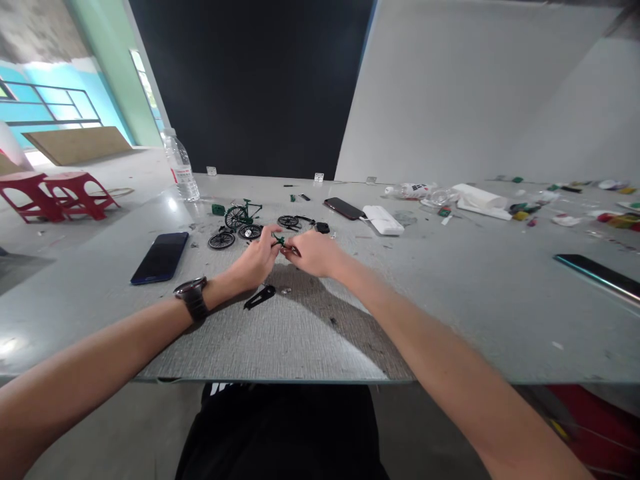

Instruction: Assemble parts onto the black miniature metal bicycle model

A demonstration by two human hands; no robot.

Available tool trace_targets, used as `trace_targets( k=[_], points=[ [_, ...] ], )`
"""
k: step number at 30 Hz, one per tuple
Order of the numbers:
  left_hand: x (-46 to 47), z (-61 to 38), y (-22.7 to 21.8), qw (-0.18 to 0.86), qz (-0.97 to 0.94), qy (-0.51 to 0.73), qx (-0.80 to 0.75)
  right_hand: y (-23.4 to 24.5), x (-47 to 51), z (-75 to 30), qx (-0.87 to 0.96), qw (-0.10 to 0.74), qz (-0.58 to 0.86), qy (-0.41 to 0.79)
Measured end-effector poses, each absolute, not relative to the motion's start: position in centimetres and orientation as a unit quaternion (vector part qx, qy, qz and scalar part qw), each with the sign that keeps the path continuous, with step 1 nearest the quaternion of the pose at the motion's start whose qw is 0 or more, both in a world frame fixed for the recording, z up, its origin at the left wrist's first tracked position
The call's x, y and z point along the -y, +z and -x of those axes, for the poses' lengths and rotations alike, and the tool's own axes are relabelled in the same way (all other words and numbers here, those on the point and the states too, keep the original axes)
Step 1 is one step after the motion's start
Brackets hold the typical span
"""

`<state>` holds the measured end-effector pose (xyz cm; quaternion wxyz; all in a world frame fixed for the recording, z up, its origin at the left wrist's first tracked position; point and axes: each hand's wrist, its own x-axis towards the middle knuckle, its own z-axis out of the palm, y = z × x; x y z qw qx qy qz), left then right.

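Between my two hands is a small dark green model bicycle part, mostly covered by fingers. My left hand pinches it from the left, and my right hand grips its other side with bent fingers. Just beyond my left hand stands a green model bicycle frame with a wheel on it. Loose small black wheels lie to its front left. Another wheel with thin black parts lies behind my hands. A flat black part rests on the table nearer to me.
A dark phone lies at left, and a water bottle stands behind it. Back right are another phone and a white power bank. Bottles, paper and plastic scraps spread farther right. A third phone lies at far right.
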<state>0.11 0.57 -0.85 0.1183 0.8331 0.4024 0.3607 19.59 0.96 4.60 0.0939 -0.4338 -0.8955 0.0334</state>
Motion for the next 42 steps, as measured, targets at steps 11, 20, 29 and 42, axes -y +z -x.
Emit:
trace_targets(
  k=[11,20,29,42],
  points=[
    [-1.0,0.3,-0.6,0.171,-0.81,0.399,-0.393,4.6,-0.8,-19.8,0.899,0.159,0.408,0.028],
    [-1.2,1.1,-0.3,0.03,-0.876,0.31,-0.368,4.0,-0.6,-19.3,0.891,0.137,0.433,-0.027],
    [-1.2,1.1,0.0,0.055,-0.87,0.294,-0.393,3.8,-0.6,-19.2,0.878,0.146,0.456,-0.03],
    [-1.3,1.3,0.1,0.094,-0.866,0.296,-0.391,3.7,-1.1,-19.6,0.852,0.181,0.487,-0.058]
  ],
)
